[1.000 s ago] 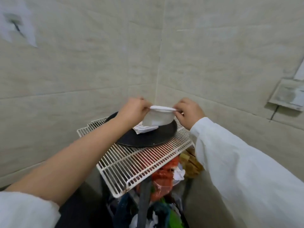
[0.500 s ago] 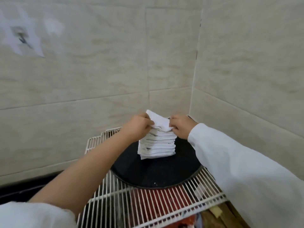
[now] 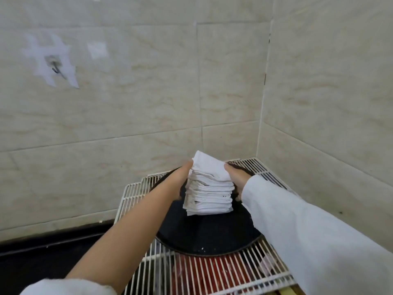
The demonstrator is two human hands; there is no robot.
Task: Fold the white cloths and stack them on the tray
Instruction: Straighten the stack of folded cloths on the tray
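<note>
Steadying cloth stack (image 3: pixel 209 194) on tray (image 3: pixel 204 237), both hands flanking.

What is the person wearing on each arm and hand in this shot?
Both hands are bare, with no gloves. The left hand has a white sleeve pushed up past the elbow, leaving the forearm bare. The right hand has a long, loose white sleeve reaching the wrist.

cloths (image 3: pixel 209 192): plain white; grey shadow lines between the folds
tray (image 3: pixel 204 235): black, a few pale specks
wire rack (image 3: pixel 136 192): white bars; red shows beneath
wall tiles (image 3: pixel 127 107): cream with faint beige veining
right sleeve (image 3: pixel 308 231): white
floor strip (image 3: pixel 32 252): black
</note>
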